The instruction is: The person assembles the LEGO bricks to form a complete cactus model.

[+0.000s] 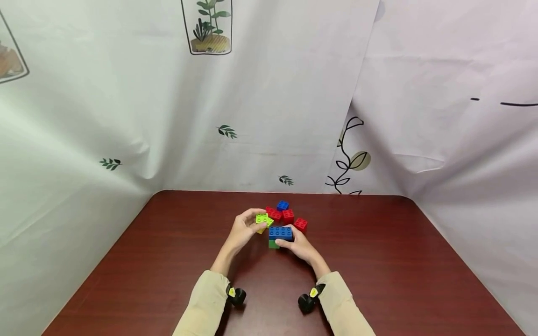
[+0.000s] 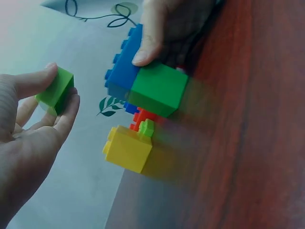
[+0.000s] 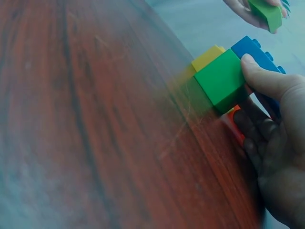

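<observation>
My left hand (image 1: 242, 229) pinches a lime green brick (image 2: 58, 88) between thumb and fingers, held up off the table. My right hand (image 1: 301, 246) grips a stack made of a long blue brick (image 1: 280, 233) on top of a shorter green brick (image 2: 159, 89). The right thumb lies along the side of this stack, close to where the two bricks join. Below the left hand stands a yellow brick (image 2: 128, 149), mostly covered in the head view. A second lime green piece (image 2: 147, 128) shows just behind the yellow one.
Beyond the hands several red bricks (image 1: 287, 216) lie grouped on the dark red-brown table (image 1: 378, 261). One more red brick (image 1: 300, 224) lies right of them, and a small blue brick (image 1: 283, 205) sits farthest back. A white printed cloth (image 1: 273, 116) hangs behind the table.
</observation>
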Demonstrator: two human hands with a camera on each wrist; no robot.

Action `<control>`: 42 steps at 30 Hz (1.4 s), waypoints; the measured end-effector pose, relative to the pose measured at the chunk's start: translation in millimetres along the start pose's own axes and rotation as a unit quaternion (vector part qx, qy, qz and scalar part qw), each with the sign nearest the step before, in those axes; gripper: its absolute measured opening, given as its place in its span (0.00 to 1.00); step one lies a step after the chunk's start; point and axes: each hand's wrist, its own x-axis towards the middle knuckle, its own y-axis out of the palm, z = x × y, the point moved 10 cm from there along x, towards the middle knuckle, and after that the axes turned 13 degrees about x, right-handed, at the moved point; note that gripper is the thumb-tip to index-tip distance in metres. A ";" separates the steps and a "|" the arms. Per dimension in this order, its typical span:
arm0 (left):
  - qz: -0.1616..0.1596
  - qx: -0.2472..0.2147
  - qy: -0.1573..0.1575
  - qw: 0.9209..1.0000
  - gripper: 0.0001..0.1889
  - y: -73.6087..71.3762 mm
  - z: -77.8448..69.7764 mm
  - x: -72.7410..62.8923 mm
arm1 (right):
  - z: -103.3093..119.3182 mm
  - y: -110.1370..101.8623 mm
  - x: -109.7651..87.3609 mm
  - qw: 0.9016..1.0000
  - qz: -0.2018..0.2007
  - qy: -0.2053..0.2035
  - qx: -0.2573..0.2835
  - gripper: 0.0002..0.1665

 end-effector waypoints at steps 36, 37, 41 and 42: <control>0.028 0.010 -0.003 1.000 0.15 32.8 12.9 5.0 | -5.7 -3.7 0.2 1.000 0.002 0.012 -0.016 0.24; 0.031 0.011 0.002 0.999 0.15 34.5 12.4 5.1 | -5.0 -3.5 0.1 1.000 0.002 0.011 -0.016 0.24; 0.040 0.018 0.013 0.999 0.15 39.7 8.6 5.2 | -1.1 -1.6 -0.1 1.000 0.003 0.003 -0.008 0.23; 0.042 0.021 0.014 0.999 0.15 40.6 8.1 5.2 | -0.4 -1.0 -0.3 1.000 0.003 0.002 -0.006 0.23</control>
